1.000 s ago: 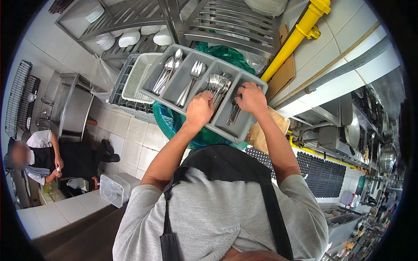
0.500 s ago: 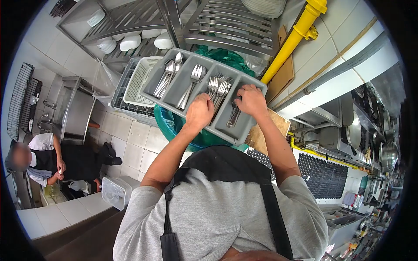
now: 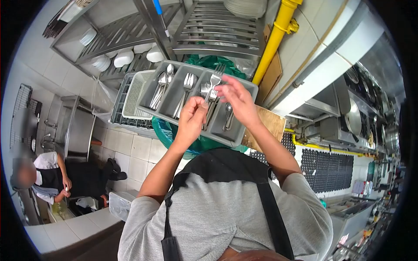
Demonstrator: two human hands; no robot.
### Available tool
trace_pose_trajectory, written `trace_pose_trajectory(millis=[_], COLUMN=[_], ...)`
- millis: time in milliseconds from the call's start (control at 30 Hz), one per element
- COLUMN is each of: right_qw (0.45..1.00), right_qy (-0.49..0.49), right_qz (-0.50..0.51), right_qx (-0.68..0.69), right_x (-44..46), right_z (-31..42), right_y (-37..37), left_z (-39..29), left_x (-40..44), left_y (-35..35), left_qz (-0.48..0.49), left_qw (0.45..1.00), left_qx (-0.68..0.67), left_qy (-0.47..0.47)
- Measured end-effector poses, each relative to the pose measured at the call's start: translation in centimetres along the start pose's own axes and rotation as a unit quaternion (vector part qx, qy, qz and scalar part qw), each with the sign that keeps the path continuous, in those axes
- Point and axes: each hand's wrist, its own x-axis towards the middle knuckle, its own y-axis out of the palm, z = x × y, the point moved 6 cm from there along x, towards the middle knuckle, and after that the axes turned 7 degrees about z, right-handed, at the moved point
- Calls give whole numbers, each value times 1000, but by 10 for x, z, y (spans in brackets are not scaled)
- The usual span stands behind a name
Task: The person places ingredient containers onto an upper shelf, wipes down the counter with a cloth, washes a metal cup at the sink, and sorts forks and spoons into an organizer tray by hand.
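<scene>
A grey cutlery tray with side-by-side compartments lies in front of me. Spoons fill the leftmost one, and a large fork lies with other cutlery in the second. More forks are in the third, partly covered by my hands. Small spoons rest in the rightmost compartment. My left hand is closed in a pinch on a raised fork, tines pointing up and away. Close beside that fork, my right hand has its fingers apart; they are slightly blurred.
Under the tray are green plastic bags, with a pale basket to the left. Slatted metal shelves holding white dishes stand behind. A yellow pipe runs at the right. Another person is at the far left.
Both hands have lifted out of the tray's right-hand compartments. A fork is now raised in my left hand, and my right hand has moved left toward it with its fingers spread.
</scene>
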Motion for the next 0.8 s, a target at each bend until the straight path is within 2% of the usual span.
trace_pose_trajectory(millis=[33, 133, 167, 233, 300, 333, 367, 433, 500, 800], right_qw=[990, 980, 979, 992, 995, 995, 993, 988, 983, 985], right_qy=[35, 11, 12, 25, 57, 67, 74, 83, 91, 82], right_qz=[16, 0, 1, 22, 18, 48, 82, 124, 153, 146], right_qx=[135, 200, 202, 118, 80, 56, 33, 38, 39, -43], right_x=[-3, -11, -16, -28, -44, -54, -63, -80, -85, -92], right_z=[17, 46, 58, 81, 94, 105, 113, 124, 131, 142], right_y=[12, 27, 27, 25, 26, 31, 39, 57, 67, 72], left_z=[-16, -46, -51, -52, -58, -74, -94, -114, -116, -111], left_x=[-7, -23, -26, -25, -19, -22, -25, -31, -31, -40], left_y=[11, 29, 33, 19, 14, 23, 34, 44, 55, 69], left_qz=[22, 67, 85, 105, 116, 151, 183, 289, 333, 360], left_qw=[1000, 998, 996, 993, 976, 934, 869, 822, 809, 778], left_qx=[-15, 11, 24, 2, -179, -324, -460, -490, -483, -515], left_qy=[10, 11, 20, 59, 51, 23, 1, 9, 25, 13])
